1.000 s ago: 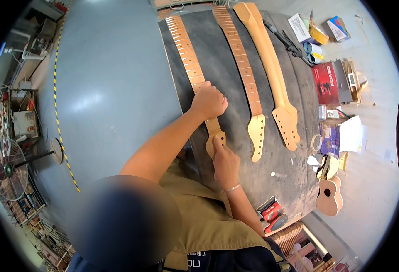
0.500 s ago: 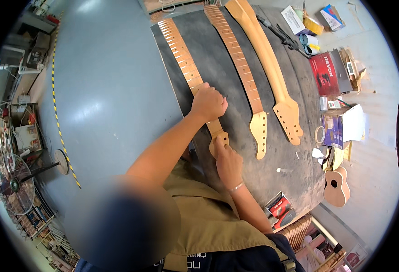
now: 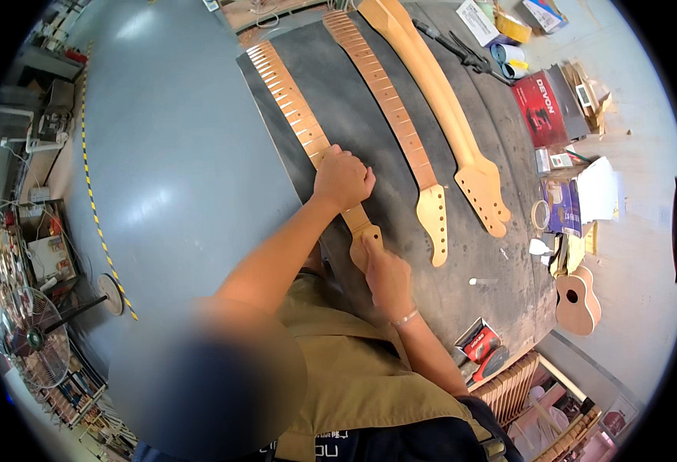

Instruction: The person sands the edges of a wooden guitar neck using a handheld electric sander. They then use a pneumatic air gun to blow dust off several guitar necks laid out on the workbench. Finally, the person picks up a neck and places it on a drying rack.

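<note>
A slotted guitar neck (image 3: pixel 288 96) lies along the left edge of a dark worktable (image 3: pixel 461 300), its headstock toward me. My left hand (image 3: pixel 344 181) is closed in a fist on top of its fretboard; whatever is under the curled fingers is hidden. Around the headstock my right hand (image 3: pixel 388 279) is closed, thumb pressed on the upper face near a tuner hole. To the right rests a second neck (image 3: pixel 388 100), fretboard up, with a row of holes in its headstock. Beyond it a third neck (image 3: pixel 431 85) lies with its rounded back upward.
A black clamp-like tool (image 3: pixel 461 54) lies at the far right, near a red box (image 3: pixel 542 108) and a tape roll (image 3: pixel 540 214). A small guitar body (image 3: pixel 577 300) stands by the right edge. Closer to me sits an open box with a red tool (image 3: pixel 483 350). A fan (image 3: pixel 42 346) stands left.
The whole view has shifted slightly, with the table and necks appearing a little further left. Both hands keep about the same places on the neck.
</note>
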`<state>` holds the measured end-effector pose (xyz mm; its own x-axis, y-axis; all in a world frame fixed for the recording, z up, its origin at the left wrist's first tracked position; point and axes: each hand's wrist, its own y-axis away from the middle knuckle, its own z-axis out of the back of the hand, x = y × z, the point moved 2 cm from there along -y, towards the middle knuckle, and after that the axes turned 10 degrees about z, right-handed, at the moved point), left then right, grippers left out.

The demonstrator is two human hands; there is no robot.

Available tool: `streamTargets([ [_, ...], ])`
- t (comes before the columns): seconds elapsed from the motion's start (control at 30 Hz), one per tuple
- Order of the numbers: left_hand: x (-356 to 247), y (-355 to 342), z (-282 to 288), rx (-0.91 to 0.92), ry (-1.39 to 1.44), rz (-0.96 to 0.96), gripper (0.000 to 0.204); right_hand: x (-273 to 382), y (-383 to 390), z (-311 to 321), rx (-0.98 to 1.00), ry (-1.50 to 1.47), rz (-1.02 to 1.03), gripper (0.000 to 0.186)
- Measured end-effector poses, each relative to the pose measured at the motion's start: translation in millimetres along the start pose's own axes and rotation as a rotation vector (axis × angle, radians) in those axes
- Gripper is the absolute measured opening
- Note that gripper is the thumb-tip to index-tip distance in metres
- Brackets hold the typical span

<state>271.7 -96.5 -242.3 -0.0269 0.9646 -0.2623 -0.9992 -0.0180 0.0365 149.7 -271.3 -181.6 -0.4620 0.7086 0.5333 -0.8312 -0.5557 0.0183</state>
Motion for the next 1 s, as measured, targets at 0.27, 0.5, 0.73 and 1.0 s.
streamTargets([
  [0.27, 0.2, -5.0, 3.9, 0.057, -0.049, 0.023, 0.027, -10.5, 5.6, 1.7, -0.001, -0.024, 0.025, 0.046],
  [0.5, -7.2, -6.7, 8.9, 0.064, -0.134, -0.029, 0.039, -26.3, 11.2, -15.7, -0.044, -0.021, 0.066, 0.052],
  [0.73, -1.7, -3.3, 2.3, -0.096, -0.003, -0.008, 0.041, -33.5, 22.7, -10.8, -0.020, -0.102, 0.100, 0.052],
  [1.0, -2.3, -11.1, 3.6, -0.097, -0.018, -0.030, 0.042, -28.2, 18.9, -8.1, -0.050, -0.028, 0.097, 0.045],
])
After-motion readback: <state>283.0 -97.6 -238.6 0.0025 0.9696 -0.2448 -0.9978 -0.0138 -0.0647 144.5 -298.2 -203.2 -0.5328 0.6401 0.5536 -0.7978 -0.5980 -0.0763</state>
